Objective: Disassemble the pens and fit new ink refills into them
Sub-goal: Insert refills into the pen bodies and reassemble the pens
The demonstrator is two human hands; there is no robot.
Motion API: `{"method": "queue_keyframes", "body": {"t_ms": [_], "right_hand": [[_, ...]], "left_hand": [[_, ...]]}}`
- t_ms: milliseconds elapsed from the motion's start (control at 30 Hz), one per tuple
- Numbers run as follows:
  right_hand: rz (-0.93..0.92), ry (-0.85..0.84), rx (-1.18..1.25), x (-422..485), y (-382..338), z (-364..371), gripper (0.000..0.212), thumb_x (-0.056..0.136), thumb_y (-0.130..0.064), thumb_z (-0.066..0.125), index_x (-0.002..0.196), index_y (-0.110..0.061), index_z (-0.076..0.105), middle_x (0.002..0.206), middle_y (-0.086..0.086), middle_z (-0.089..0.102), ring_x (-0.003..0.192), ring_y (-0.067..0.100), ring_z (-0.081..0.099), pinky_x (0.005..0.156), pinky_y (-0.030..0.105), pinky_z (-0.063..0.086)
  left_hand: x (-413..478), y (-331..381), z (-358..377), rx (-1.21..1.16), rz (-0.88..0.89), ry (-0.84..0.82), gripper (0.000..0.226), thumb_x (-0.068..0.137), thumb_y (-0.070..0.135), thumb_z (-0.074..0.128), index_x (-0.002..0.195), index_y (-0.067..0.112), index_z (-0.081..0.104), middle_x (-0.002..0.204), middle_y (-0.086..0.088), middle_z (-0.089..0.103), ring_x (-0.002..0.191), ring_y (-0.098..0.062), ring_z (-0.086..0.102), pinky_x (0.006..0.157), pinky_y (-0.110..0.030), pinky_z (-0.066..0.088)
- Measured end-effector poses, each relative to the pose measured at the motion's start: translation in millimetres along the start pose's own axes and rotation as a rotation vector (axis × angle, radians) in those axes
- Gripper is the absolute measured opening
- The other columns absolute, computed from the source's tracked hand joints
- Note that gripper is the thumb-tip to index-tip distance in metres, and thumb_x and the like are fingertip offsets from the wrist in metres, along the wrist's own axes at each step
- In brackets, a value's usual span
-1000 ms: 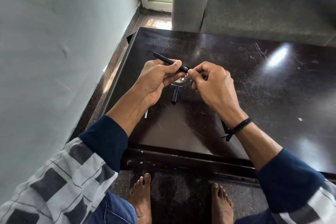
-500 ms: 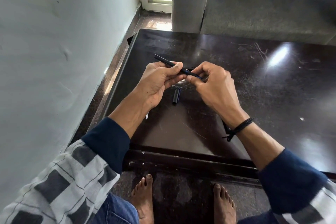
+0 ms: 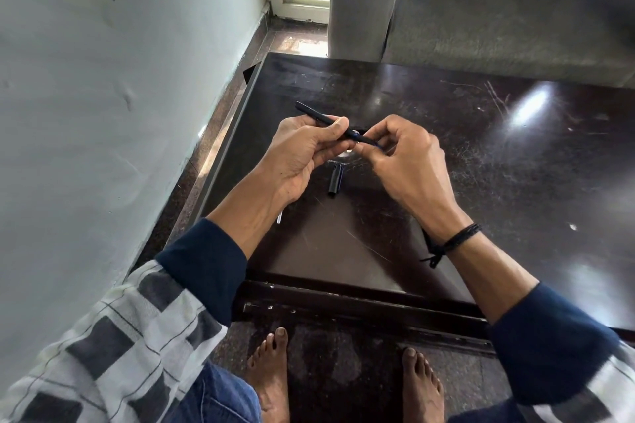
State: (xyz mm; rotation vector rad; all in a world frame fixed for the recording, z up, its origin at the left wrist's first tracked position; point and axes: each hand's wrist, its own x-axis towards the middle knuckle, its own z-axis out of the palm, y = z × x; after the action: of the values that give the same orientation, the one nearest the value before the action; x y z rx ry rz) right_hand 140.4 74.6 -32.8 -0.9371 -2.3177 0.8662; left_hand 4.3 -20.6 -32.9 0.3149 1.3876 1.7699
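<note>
A: Left hand, quick.
B: The left hand [image 3: 302, 151] is curled round the black pen barrel [image 3: 316, 114], which is pinned between thumb and fingers. The barrel is held above the dark table [image 3: 481, 182], with its free end pointed to 10 o'clock.

A: Right?
B: The right hand [image 3: 405, 161] is seen at 3 o'clock of the left, fingers bent into a pinch. A thin blue refill [image 3: 372, 143] is gripped at the fingertips, right where the barrel ends (how far it is seated cannot be told).

A: Loose parts?
B: A black cap [image 3: 335, 180] is laid flat on the table at 6 o'clock of the pinch, apart from both hands. A small white piece [image 3: 280, 217] is half hidden under the left wrist.

A: Extras?
B: A black cord [image 3: 453, 240] is worn on the right wrist. A grey sofa [image 3: 515, 10] is seen at 12 o'clock, beyond the table.
</note>
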Motion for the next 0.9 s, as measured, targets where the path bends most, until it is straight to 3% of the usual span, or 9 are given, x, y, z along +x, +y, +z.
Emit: {"method": "queue_keyframes", "body": {"t_ms": [233, 500, 767, 900], "right_hand": [[0.040, -0.044, -0.025, 1.4, -1.6, -0.1, 0.025, 0.098, -0.046, 0.062, 0.086, -0.025, 0.071, 0.071, -0.004, 0.073, 0.066, 0.019, 0.066, 0.070, 0.042, 0.056], [-0.004, -0.005, -0.009, -1.3, 0.1, 0.6, 0.020, 0.087, -0.040, 0.078, 0.095, -0.027, 0.066, 0.074, -0.011, 0.065, 0.068, 0.005, 0.060, 0.065, 0.030, 0.047], [0.033, -0.050, -0.004, 0.3, -2.6, 0.1, 0.021, 0.098, -0.045, 0.064, 0.088, -0.026, 0.066, 0.073, -0.009, 0.072, 0.069, 0.014, 0.067, 0.073, 0.040, 0.056], [0.030, -0.061, -0.026, -0.3, -3.4, -0.9, 0.023, 0.095, -0.049, 0.067, 0.093, -0.026, 0.067, 0.076, -0.006, 0.072, 0.073, 0.015, 0.068, 0.076, 0.040, 0.056]], "left_hand": [[-0.1, -1.0, 0.4, 0.007, -0.008, -0.017, 0.010, 0.091, 0.002, 0.069, 0.098, -0.006, 0.069, 0.086, -0.015, 0.076, 0.077, -0.022, 0.075, 0.074, -0.024, 0.062], [-1.0, -1.7, 2.8, 0.028, -0.006, -0.013, 0.012, 0.091, 0.000, 0.068, 0.101, -0.006, 0.068, 0.091, -0.018, 0.070, 0.077, -0.019, 0.072, 0.077, -0.024, 0.062], [-1.6, -0.9, 2.2, 0.031, -0.008, -0.025, 0.008, 0.091, 0.000, 0.069, 0.097, -0.004, 0.069, 0.083, -0.013, 0.074, 0.074, -0.018, 0.074, 0.077, -0.025, 0.062], [-2.4, -0.3, 2.6, 0.035, 0.001, -0.014, 0.006, 0.091, 0.001, 0.069, 0.096, -0.003, 0.069, 0.085, -0.013, 0.073, 0.075, -0.017, 0.073, 0.076, -0.024, 0.062]]}}
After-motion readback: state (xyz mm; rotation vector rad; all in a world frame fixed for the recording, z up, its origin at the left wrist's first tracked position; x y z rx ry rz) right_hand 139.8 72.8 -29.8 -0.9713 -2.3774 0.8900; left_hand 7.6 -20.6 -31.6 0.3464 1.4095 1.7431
